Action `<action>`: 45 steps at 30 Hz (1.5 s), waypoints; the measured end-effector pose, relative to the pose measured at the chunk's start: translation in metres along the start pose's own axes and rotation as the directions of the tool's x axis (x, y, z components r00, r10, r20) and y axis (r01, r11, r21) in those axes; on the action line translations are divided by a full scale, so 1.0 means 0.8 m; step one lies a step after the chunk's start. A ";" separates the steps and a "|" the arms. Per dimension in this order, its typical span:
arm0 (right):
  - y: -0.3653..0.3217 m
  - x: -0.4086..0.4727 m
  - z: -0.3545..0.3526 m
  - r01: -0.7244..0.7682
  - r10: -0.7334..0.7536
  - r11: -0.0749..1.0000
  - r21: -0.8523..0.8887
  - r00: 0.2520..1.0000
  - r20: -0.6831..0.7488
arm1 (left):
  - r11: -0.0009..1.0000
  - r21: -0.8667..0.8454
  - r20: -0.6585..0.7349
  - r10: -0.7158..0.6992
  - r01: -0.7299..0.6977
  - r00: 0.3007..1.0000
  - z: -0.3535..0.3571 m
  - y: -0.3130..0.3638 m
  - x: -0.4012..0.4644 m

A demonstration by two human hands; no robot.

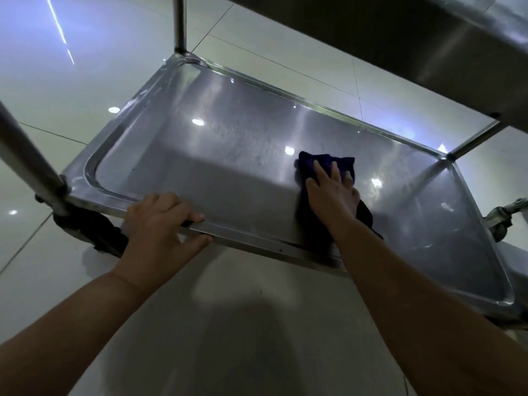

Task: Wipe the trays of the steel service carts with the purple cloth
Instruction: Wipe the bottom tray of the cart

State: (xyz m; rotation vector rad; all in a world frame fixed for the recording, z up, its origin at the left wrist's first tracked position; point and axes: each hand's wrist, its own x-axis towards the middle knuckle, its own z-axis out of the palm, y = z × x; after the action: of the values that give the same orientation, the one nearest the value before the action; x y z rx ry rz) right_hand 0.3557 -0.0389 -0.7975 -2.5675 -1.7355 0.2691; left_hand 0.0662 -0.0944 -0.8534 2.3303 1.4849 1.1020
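Glossy tiled floor (257, 324) under steel tray (228, 155); right hand (331, 195) fingers spread, pressing purple cloth (323, 161) mid-tray; left hand (160, 224) fingers curled gripping tray's near rim.

Purple cloth (325, 162) mostly hidden beneath right hand (331, 195); only folds past the fingertips and behind the wrist show. Upper tray (428, 38) cut off by frame. Caster (505, 221) partly hidden behind lower tray rim (257, 244).
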 end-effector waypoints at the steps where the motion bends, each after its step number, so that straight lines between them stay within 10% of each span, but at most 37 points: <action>1: -0.023 -0.005 0.003 0.058 -0.057 0.998 -0.026 0.998 0.012 | 1.000 0.003 0.000 -0.003 0.003 1.000 -0.001 -0.001 0.001; 10: -0.146 -0.023 0.027 0.783 -0.768 0.616 -0.088 0.622 0.151 | 1.000 0.013 0.071 0.015 -0.016 0.997 -0.009 -0.009 -0.004; 17: -0.055 0.048 0.001 0.345 -0.345 0.938 -0.007 0.938 -0.032 | 0.996 0.071 0.146 0.039 -0.050 0.988 -0.036 -0.023 -0.018; 26: -0.142 0.024 0.020 0.170 -0.170 0.985 -0.026 0.985 -0.025 | 0.983 0.133 -0.183 -0.101 0.126 0.978 -0.043 -0.052 -0.035; 36: -0.274 -0.053 0.062 0.884 -0.878 0.465 -0.043 0.467 0.106 | 0.977 0.182 -0.231 -0.064 0.108 0.971 -0.044 -0.061 -0.036; 45: -0.237 0.098 0.025 0.521 -0.521 0.854 0.000 0.854 -0.005 | 0.990 0.140 -0.281 0.011 0.030 0.960 -0.042 -0.077 -0.036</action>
State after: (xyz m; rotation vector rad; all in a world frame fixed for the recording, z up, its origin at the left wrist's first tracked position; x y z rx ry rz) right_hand 0.2069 0.1039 -0.8039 -1.9727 -2.3289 0.2379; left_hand -0.0063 -0.0961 -0.8739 2.3313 1.7217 1.4178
